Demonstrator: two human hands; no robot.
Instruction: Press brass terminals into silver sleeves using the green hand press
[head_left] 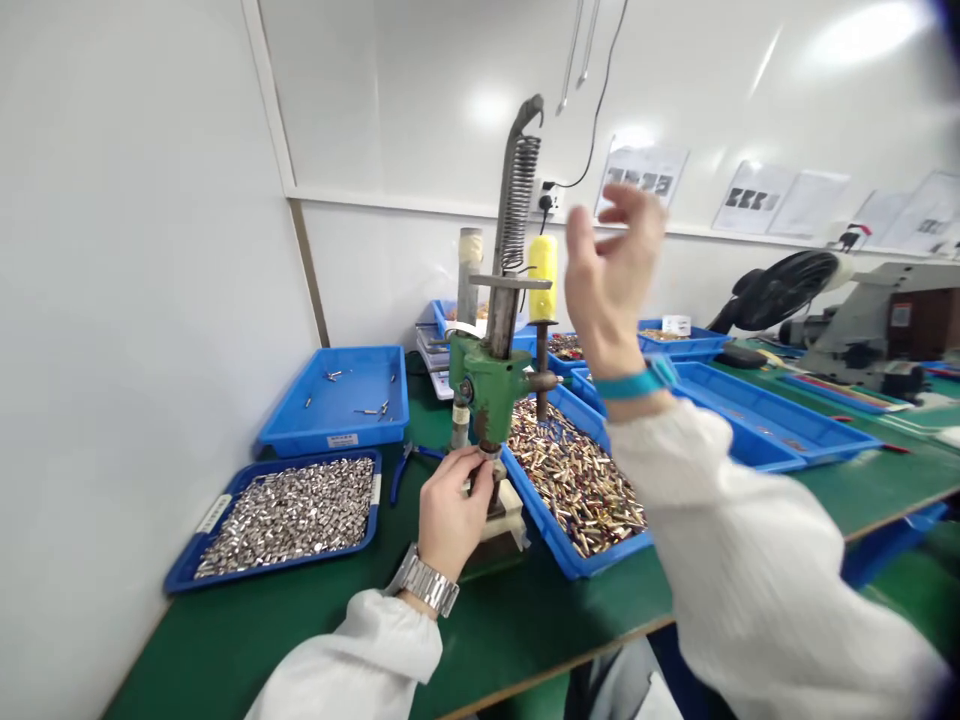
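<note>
A green hand press (pixel 489 385) with a coil spring stands on the green bench. Its lever ends in a yellow handle (pixel 543 277), upright. My left hand (pixel 452 510), with a metal watch on the wrist, is at the base of the press, fingers pinched around a small part under the ram; the part itself is too small to make out. My right hand (pixel 611 270) is raised in the air just right of the yellow handle, fingers spread, touching nothing. A teal band sits on that wrist.
A blue tray of silver metal pieces (pixel 289 515) lies at left, a nearly bare blue tray (pixel 341 400) behind it. A blue tray of brass-coloured parts (pixel 574 480) sits right of the press. More blue trays (pixel 757 415), a black fan (pixel 776 290) and a machine (pixel 877 325) stand at right.
</note>
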